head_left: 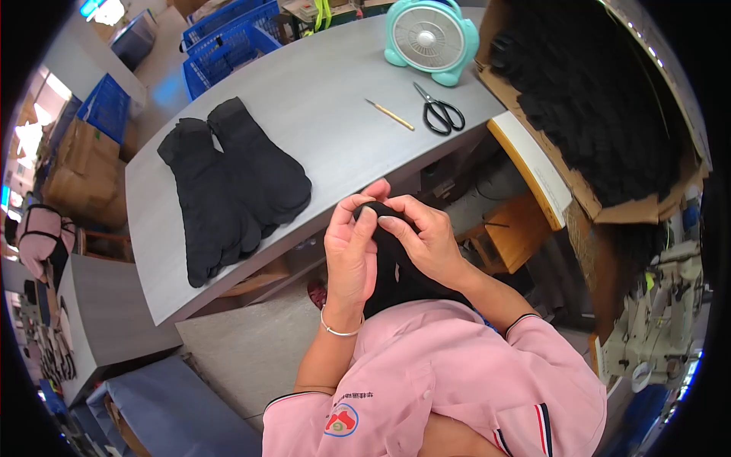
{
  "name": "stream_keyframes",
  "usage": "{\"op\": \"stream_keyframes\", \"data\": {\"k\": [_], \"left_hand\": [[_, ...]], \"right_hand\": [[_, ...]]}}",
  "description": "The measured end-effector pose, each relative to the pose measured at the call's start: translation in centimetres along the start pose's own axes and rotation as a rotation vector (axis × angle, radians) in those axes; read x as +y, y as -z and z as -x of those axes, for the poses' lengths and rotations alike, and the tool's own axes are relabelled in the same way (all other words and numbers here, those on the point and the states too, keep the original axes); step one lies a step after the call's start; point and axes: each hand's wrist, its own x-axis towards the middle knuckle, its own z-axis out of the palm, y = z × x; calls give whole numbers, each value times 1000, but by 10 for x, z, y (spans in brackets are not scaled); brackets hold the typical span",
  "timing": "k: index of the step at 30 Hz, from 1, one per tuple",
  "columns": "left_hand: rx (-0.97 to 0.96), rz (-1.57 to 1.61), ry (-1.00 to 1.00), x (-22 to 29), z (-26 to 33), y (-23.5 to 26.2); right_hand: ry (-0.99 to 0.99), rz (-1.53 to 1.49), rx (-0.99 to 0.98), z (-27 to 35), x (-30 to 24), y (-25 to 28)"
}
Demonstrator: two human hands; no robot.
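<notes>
My left hand [349, 255] and my right hand [428, 240] are close together in front of my body, just off the table's near edge. Between thumbs and fingers they pinch the upper edge of a black sock [385, 238]. Its lower part hangs down and blends into the dark cloth over my lap, so where it ends cannot be made out. On the grey table [335, 95] a pile of black socks [236, 183] lies flat to the left of my hands. Black-handled scissors [439, 113] and a thin tool with a light wooden handle [392, 115] rest beyond them.
A turquoise fan [428, 38] stands at the table's far right. Right of it, a large cardboard box [647, 209] is heaped with black socks [586, 107]. Blue crates [228, 61] sit behind the table. A sewing machine [655, 320] is at the right edge.
</notes>
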Motion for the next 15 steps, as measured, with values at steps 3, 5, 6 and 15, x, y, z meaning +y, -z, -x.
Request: {"op": "stream_keyframes", "data": {"k": [3, 5, 6, 15], "left_hand": [[106, 31, 48, -7, -21, 18], [208, 41, 46, -11, -35, 31], [246, 35, 61, -11, -40, 38], [259, 112, 96, -6, -70, 84]], "right_hand": [[-80, 21, -192, -31, 22, 5], [-176, -70, -277, -67, 49, 11], [-222, -176, -288, -87, 67, 13], [252, 824, 233, -215, 246, -11]]}}
